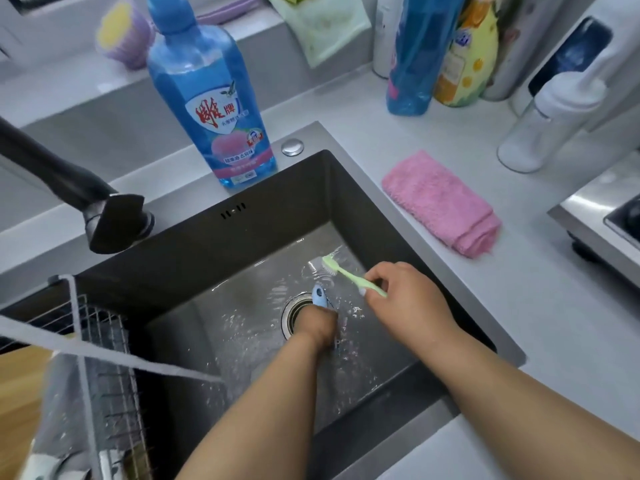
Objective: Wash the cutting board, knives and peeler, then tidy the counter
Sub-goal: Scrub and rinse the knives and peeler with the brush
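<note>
Down in the dark sink, my left hand grips a blue-handled peeler over the drain; only the handle's end and a bit of the lower tip show. My right hand pinches a light green toothbrush, its bristle head pointing up-left, just above and right of the peeler. The sink floor is wet with drops. The edge of a wooden cutting board shows at the far left behind the wire rack. No knife is plainly visible.
A black faucet hangs over the sink's left side. A blue dish soap bottle stands on the back rim. A folded pink cloth lies on the right counter, bottles behind it. A wire drying rack sits at left.
</note>
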`<state>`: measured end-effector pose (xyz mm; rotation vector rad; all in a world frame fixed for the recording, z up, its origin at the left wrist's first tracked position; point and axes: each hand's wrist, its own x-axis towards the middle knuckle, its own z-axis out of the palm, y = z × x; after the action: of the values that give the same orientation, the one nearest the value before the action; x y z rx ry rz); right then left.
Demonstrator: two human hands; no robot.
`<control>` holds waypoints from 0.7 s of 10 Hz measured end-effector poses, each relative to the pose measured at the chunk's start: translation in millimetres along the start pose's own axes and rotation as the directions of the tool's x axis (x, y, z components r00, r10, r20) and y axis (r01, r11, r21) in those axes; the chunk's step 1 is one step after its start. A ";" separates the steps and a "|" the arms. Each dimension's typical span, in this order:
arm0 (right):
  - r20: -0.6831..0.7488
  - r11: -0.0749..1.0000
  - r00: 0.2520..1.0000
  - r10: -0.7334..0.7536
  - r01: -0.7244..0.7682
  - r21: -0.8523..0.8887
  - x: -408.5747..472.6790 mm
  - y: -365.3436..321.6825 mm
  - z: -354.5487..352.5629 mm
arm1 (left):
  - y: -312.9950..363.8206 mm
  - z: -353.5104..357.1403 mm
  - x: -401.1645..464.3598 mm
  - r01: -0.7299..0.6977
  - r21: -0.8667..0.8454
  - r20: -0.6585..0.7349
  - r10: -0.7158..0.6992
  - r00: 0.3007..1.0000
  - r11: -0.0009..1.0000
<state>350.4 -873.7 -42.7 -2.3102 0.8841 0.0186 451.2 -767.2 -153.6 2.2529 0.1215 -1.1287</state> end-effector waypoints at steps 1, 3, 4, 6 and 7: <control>0.014 1.000 1.000 -0.005 0.005 0.001 -2.8 -4.7 -0.6 | -4.5 -12.5 -4.4 0.012 -0.246 -0.047 -0.025 0.999 0.969; 0.048 1.000 0.999 -0.020 0.020 -0.001 -16.5 -13.9 -0.3 | -17.9 -26.4 -43.2 0.128 -0.657 -0.039 -0.203 0.978 0.743; 0.063 1.000 0.998 -0.031 0.031 0.005 -29.1 -18.6 -2.3 | -29.0 -35.5 -74.2 0.190 -0.688 0.020 -0.243 0.970 0.700; 0.088 0.996 0.992 -0.093 0.091 0.019 -58.6 -32.6 -5.7 | -60.1 -72.0 -120.8 0.209 -0.866 0.109 -0.235 0.966 0.454; 0.099 0.987 0.983 -0.158 0.153 0.057 -77.1 -43.2 -3.3 | -74.1 -98.1 -137.5 0.179 -0.934 0.105 -0.244 0.964 0.308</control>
<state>316.1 -805.9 2.7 -2.3034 0.6442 0.0481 407.5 -627.5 -41.3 1.1663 0.9026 -0.7508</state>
